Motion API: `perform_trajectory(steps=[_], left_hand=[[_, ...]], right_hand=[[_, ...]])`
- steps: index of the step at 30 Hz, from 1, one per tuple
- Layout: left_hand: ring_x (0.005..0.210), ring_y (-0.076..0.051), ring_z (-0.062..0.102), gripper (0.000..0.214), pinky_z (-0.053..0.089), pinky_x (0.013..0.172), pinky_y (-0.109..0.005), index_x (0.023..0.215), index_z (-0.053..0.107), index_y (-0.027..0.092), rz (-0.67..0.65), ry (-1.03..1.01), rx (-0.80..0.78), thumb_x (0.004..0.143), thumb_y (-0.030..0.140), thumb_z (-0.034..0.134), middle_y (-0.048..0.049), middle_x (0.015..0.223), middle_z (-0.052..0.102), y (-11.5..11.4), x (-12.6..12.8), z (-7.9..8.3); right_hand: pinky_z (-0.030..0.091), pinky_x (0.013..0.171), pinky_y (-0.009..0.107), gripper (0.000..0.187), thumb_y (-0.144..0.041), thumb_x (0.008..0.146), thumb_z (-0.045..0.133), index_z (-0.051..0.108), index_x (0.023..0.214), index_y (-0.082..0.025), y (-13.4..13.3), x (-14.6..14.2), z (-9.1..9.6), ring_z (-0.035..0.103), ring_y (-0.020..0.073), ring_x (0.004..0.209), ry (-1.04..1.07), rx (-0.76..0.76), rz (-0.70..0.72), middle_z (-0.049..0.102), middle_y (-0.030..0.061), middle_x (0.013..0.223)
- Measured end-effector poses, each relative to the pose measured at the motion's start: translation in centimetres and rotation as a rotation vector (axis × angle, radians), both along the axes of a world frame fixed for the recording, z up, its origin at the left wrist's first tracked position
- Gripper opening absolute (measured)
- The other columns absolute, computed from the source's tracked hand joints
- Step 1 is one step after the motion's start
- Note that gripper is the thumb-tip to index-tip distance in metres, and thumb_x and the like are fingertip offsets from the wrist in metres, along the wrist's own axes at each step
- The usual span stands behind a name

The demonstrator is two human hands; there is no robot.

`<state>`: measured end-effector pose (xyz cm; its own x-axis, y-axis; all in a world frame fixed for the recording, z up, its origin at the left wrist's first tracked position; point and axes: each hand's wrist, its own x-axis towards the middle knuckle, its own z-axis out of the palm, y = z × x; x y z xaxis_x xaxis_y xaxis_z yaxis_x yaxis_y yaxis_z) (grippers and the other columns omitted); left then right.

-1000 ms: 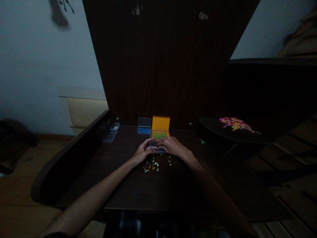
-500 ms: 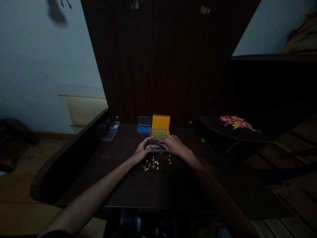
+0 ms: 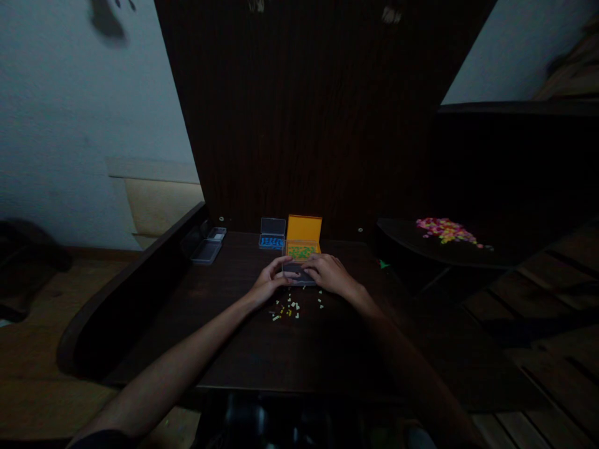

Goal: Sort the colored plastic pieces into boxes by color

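A clear plastic box (image 3: 306,282) lies on the dark table in front of me. My left hand (image 3: 267,282) grips its left side, with the thumb near the front edge and the fingers reaching in. Over the right part of the box bends my right hand (image 3: 330,274), its fingers curled and close together; whatever they pinch is too small to make out. Just behind stands an orange box (image 3: 304,228) with its lid raised, holding small green pieces (image 3: 301,252). Small white and yellow pieces (image 3: 293,306) are scattered on the near side of the clear box.
Left of the orange box is an open clear case (image 3: 272,242) with blue pieces. Another open clear case (image 3: 206,252) lies by the raised left side panel (image 3: 135,293). Colourful beads (image 3: 447,231) are heaped on a shelf at right. A green scrap (image 3: 384,264) lies near it.
My right hand has shifted very slightly to the right over the clear box. My left hand keeps its hold, and the scattered pieces look the same.
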<state>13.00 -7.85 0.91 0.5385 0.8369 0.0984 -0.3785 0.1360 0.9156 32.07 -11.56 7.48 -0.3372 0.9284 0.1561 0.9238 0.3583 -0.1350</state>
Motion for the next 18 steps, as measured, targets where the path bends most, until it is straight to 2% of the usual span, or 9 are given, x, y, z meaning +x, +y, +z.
perform_trajectory(steps=[9, 18], left_hand=[[0.095, -0.021, 0.067, 0.062, 0.048, 0.088, -0.035, 0.118, 0.055, 0.020, -0.011, 0.006, -0.004, 0.060, 0.008, 0.073, -0.0093, 0.124, 0.060, 0.17, -0.05, -0.13], [0.094, -0.022, 0.068, 0.060, 0.049, 0.087, -0.036, 0.117, 0.056, 0.021, -0.013, 0.005, 0.021, 0.060, 0.008, 0.073, -0.0095, 0.129, 0.057, 0.07, -0.03, -0.05]], right_hand=[[0.048, 0.085, 0.029, 0.023, -0.019, 0.088, 0.057, 0.073, 0.103, -0.024, 0.06, -0.03, -0.22, 0.065, 0.0189, 0.097, 0.095, 0.011, 0.077, 0.073, 0.0048, 0.104], [0.048, 0.088, 0.031, 0.028, -0.017, 0.089, 0.054, 0.072, 0.108, -0.027, -0.57, -0.17, 0.05, 0.065, 0.0197, 0.101, 0.012, 0.004, 0.045, 0.071, 0.0049, 0.112]])
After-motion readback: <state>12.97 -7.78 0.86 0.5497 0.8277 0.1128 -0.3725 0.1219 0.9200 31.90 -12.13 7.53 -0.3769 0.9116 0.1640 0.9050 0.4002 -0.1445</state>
